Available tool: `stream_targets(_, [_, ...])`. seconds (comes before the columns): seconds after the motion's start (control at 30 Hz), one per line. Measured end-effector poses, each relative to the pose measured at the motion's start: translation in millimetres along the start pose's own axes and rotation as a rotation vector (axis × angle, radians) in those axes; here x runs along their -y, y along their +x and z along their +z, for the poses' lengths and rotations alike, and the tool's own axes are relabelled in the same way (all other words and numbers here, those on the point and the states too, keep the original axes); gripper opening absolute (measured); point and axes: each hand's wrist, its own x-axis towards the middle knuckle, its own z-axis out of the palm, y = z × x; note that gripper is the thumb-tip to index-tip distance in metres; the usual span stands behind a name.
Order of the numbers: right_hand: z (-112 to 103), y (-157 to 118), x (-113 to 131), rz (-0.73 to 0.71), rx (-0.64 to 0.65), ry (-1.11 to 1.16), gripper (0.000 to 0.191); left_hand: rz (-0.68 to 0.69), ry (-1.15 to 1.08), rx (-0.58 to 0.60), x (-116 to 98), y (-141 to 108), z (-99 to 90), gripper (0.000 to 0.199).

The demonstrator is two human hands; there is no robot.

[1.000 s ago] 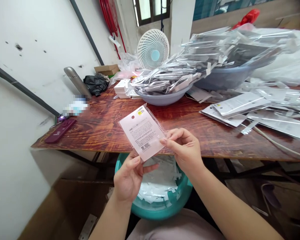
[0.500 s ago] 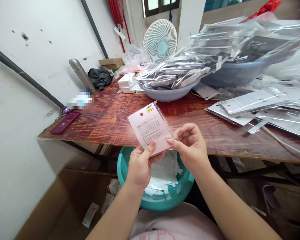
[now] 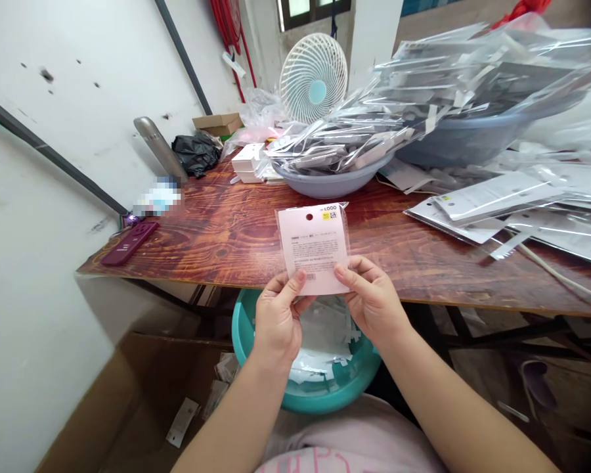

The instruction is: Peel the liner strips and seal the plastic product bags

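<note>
A pale pink printed card in a clear plastic sleeve (image 3: 315,240) is held upright above the front edge of the table. It has a round hang hole, a yellow label and "1,000" at its top. My left hand (image 3: 278,315) pinches its lower left corner, thumb on the front. At the lower right, my right hand (image 3: 374,295) grips it the same way, fingers behind the card. Below both hands sits a teal basin (image 3: 325,397) with white strips and clear plastic pieces in it.
Two grey-blue basins heaped with plastic-sleeved cards, a smaller one (image 3: 329,186) and a larger one (image 3: 458,141), stand on the wooden table (image 3: 217,243). More sleeved cards (image 3: 502,194) lie at right. A white fan (image 3: 314,79) stands behind; a dark red phone-shaped item (image 3: 131,243) lies left.
The sleeved card has turned from a tilt to nearly straight. My right hand has shifted from its right edge to a grip on its lower right corner.
</note>
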Motion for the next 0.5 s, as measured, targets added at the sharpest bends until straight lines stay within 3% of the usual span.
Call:
stream_targets(0.27, [-4.4,4.4,-5.6,-0.001,-0.030,0.108,0.011,-0.021,-0.037,0.010,3.5,3.6,-1.7,0.015])
stream_targets(0.5, [2.2,3.3,-5.7,0.000,-0.149,0.235,0.015,-0.059,-0.053,0.032,11.2,8.4,-3.8,0.014])
